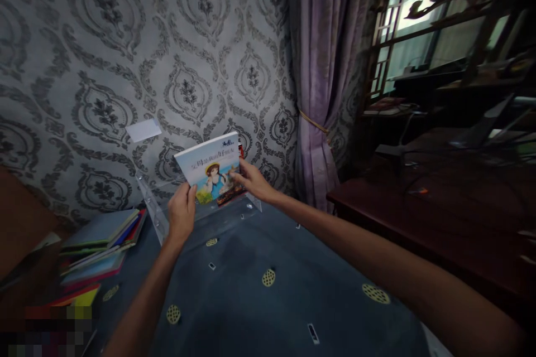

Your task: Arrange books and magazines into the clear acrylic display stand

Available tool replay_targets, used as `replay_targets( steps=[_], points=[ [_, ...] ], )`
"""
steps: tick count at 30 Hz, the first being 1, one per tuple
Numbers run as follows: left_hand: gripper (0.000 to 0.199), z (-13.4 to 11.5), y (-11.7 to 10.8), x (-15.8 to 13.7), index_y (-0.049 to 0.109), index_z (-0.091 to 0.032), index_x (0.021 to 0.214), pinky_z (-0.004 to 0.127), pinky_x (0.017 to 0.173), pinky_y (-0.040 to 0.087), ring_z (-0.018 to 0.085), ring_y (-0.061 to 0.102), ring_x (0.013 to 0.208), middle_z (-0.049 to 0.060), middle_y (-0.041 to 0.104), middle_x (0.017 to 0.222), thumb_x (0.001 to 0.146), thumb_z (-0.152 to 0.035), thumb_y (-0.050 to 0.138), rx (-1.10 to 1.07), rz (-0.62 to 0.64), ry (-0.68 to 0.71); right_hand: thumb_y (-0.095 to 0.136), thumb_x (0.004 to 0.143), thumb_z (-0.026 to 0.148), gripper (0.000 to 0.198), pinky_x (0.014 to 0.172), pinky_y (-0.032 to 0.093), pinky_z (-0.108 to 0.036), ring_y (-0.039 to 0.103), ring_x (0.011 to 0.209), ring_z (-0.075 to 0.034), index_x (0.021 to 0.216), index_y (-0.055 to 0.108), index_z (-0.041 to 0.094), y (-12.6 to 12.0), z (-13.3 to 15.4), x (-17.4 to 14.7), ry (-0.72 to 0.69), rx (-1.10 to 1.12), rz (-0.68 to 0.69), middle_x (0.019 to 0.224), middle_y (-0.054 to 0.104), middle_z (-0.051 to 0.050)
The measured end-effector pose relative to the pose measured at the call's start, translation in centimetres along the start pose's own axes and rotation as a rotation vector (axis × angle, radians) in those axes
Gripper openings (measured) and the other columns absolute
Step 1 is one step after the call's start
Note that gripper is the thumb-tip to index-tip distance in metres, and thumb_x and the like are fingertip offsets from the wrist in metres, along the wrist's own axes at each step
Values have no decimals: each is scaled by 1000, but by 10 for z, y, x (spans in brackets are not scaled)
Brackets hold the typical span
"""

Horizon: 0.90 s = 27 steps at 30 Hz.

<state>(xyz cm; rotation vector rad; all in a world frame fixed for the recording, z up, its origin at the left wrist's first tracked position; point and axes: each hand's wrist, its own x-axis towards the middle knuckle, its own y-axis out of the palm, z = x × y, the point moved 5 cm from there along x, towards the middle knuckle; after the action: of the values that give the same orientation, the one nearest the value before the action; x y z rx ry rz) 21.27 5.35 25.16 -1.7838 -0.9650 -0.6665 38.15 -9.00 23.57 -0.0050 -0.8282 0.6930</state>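
A thin picture book (213,170) is held up in both hands, its pale blue cover with a girl in a yellow hat turned toward me. My left hand (181,209) grips the lower left edge, thumb on the cover. The right edge is pinched by my right hand (252,179), fingers partly behind it. Directly around and below the book stands a clear plastic rack (153,206) on the cloth-covered table. Behind the picture book shows a sliver of a darker, reddish item (241,150); whether it stands in the rack I cannot tell.
A stack of books and folders (103,234) lies on the left of the dark patterned tablecloth (238,295). Patterned wallpaper (188,39) rises behind, with a white card (143,130) against it. A purple curtain (318,67) and a dark red desk (377,201) with cables are at right.
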Motion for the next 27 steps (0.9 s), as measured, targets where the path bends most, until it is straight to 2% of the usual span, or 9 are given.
replay_targets(
  steps=[4, 8, 14, 20, 27],
  points=[
    [33, 1, 9, 23, 39, -22, 67, 26, 61, 30, 15, 47, 62, -2, 48, 63, 95, -40, 36, 26, -29, 24, 55, 91, 44, 39, 88, 50, -33, 60, 107, -23, 121, 54, 18, -9, -4, 23, -35, -15, -15, 116, 66, -8],
    [32, 5, 21, 33, 36, -23, 66, 25, 61, 30, 14, 46, 62, -2, 47, 63, 96, -36, 38, 54, -19, 37, 54, 91, 37, 33, 87, 49, -33, 60, 103, -22, 117, 55, 17, -15, -14, 30, -32, -61, -47, 113, 67, -8],
    [31, 12, 41, 32, 41, -22, 68, 25, 64, 36, 15, 52, 66, 0, 53, 68, 97, -33, 40, 61, 59, 73, 54, 88, 29, 23, 81, 47, -32, 58, 89, -20, 108, 57, 17, -24, -33, 25, -12, -267, -39, 101, 66, -5],
    [33, 21, 58, 30, 47, -21, 68, 24, 63, 40, 15, 56, 67, 2, 57, 69, 97, -35, 41, 36, 132, 25, 57, 87, 32, 15, 77, 44, -31, 53, 84, -19, 93, 58, 18, -34, -49, 28, 1, -496, -21, 92, 57, -4],
    [38, 32, 78, 25, 56, -19, 71, 24, 66, 44, 16, 59, 69, 2, 62, 68, 98, -40, 39, -3, 205, -44, 63, 81, 26, 12, 77, 44, -32, 50, 83, -19, 85, 54, 19, -38, -64, 31, 24, -564, -31, 87, 54, -3]
  ],
)
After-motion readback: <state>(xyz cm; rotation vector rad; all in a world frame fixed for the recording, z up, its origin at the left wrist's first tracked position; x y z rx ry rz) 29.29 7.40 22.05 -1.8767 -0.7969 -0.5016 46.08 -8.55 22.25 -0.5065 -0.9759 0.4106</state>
